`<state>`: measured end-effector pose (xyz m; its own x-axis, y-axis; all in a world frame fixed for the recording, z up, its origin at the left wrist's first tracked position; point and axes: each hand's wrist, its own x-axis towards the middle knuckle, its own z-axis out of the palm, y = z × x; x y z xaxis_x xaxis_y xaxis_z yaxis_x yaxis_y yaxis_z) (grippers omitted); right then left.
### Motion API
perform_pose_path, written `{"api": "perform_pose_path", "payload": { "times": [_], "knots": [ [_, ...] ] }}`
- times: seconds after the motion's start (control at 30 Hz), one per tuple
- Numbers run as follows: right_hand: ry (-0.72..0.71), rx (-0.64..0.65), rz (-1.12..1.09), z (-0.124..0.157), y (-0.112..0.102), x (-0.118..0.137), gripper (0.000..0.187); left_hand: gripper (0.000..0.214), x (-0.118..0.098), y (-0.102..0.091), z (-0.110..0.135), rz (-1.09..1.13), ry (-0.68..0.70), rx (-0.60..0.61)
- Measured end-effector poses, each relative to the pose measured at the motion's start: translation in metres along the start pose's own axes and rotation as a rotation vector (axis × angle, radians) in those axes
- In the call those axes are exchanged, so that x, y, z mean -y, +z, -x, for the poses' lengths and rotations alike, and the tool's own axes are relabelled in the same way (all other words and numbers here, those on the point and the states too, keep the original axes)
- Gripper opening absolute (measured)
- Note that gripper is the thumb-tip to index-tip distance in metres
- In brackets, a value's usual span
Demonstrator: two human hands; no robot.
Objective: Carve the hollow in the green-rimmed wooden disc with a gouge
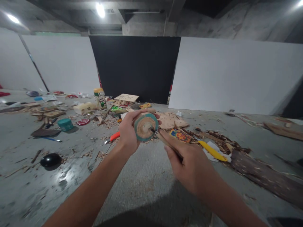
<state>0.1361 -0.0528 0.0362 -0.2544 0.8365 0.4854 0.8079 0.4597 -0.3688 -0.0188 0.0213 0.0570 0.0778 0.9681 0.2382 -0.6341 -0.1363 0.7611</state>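
My left hand is wrapped round the edge of a round wooden piece with a teal-painted rim and a bare, hollowed-looking middle. Its carved face is turned towards me. In my right hand is a slim tool with a dark tip, which meets the bare wood right of the centre. Most of its handle is hidden by my fingers, so its exact kind is unclear. An orange utility knife lies on the floor just left of my left hand. A colourful painted disc lies beyond my right hand.
Wood shavings litter the concrete floor. On the left are a teal lid-like tub, a glossy black round object and a yellow-topped bottle. A yellow tool and brown bark-like strip lie right. Boards line the back.
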Motion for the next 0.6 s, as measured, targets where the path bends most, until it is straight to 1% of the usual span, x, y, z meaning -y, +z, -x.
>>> {"api": "perform_pose_path", "payload": {
  "times": [0.13,0.23,0.33,0.4,0.5,0.53,0.6],
  "knots": [
    [-0.017,0.038,0.049,0.002,0.0,-0.001,0.049,0.031,0.001,0.001,0.002,0.007,0.006,-0.015],
    [-0.02,0.009,0.005,0.004,0.0,0.001,0.049,0.033,0.001,0.001,0.003,0.004,0.027,0.003],
    [-0.009,0.003,-0.129,0.005,0.0,0.005,0.046,0.032,0.0,0.0,0.004,-0.001,0.066,0.026],
    [0.037,0.063,-0.295,0.003,-0.001,0.007,0.046,0.032,0.0,-0.002,0.004,-0.009,0.095,0.052],
    [0.155,0.189,-0.583,-0.001,-0.004,0.009,0.051,0.034,0.001,-0.007,0.004,-0.037,0.174,0.137],
    [0.18,0.204,-0.627,-0.002,-0.005,0.009,0.052,0.035,0.002,-0.008,0.004,-0.048,0.201,0.167],
    [0.171,0.161,-0.583,-0.003,-0.006,0.009,0.05,0.036,0.002,-0.01,0.004,-0.059,0.222,0.21]
  ]
}}
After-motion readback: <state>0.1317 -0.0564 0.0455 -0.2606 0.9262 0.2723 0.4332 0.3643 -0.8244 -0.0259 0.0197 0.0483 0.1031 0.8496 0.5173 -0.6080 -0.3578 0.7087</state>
